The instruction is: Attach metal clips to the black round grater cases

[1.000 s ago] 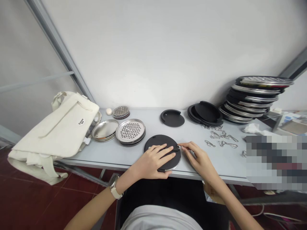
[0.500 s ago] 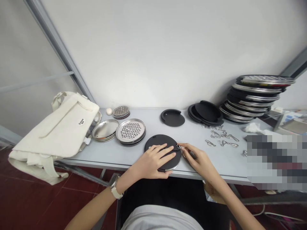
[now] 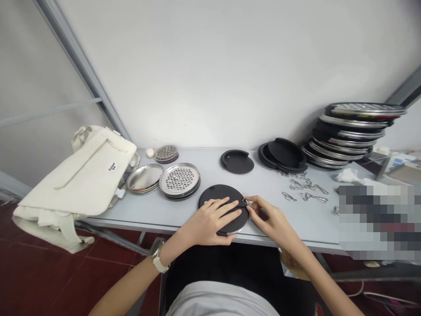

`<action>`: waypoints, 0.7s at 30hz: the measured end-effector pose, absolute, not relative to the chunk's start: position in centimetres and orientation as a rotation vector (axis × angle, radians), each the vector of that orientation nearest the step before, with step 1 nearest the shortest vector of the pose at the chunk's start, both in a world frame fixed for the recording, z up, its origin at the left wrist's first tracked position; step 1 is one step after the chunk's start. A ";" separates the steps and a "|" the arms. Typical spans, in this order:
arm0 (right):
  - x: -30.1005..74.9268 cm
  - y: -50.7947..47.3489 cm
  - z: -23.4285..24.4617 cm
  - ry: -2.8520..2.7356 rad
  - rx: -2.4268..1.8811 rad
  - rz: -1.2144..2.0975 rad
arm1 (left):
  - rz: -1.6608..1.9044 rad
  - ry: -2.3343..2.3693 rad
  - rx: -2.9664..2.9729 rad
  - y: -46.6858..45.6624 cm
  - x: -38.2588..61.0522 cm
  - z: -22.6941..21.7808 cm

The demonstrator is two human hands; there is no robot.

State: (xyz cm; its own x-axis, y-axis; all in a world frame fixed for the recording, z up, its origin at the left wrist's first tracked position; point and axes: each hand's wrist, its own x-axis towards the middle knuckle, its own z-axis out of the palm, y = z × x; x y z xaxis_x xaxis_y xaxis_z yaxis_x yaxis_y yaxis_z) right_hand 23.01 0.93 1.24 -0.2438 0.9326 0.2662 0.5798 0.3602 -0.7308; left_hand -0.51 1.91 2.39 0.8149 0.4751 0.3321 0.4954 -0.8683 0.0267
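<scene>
A round black plastic disc (image 3: 219,192) lies near the table's front edge, with a shiny metal rim showing at its lower right. My left hand (image 3: 213,221) rests flat on it, fingers spread, thumb by the front edge. At the disc's right edge, my right hand (image 3: 271,220) pinches a small metal clip (image 3: 247,203) between thumb and fingers. The clip's tip touches the disc's edge; whether it is hooked on, I cannot tell. Several loose metal clips (image 3: 309,186) are scattered to the right.
Left of the disc are a metal grater plate (image 3: 180,180), shallow metal plates (image 3: 144,177) and a white bag (image 3: 77,173). Behind lie a single black holder (image 3: 237,162) and stacked black holders (image 3: 286,153). A tall leaning stack of rimmed discs (image 3: 345,136) stands at right.
My right hand has shifted its grip slightly, and more of the metal clip shows between its fingers. The left hand keeps its place on the disc.
</scene>
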 end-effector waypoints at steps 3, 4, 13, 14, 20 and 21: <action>23.0 1.0 1.2 -1.926 -1.333 0.637 | -0.517 -0.783 -2.932 1.9 -0.5 2.4; 23.0 1.0 1.1 -1.923 -1.339 0.629 | -0.518 -0.784 -2.934 1.9 -0.5 2.3; 23.1 1.0 1.1 -1.922 -1.348 0.612 | -0.507 -0.791 -2.963 1.9 -0.4 2.4; 23.1 1.0 1.1 -1.924 -1.351 0.617 | -0.510 -0.790 -2.963 1.9 -0.4 2.4; 23.1 0.9 1.3 -1.934 -1.370 0.637 | -0.501 -0.799 -2.948 1.9 -0.4 2.5; 23.1 0.9 1.3 -1.935 -1.374 0.636 | -0.499 -0.799 -2.944 1.8 -0.4 2.5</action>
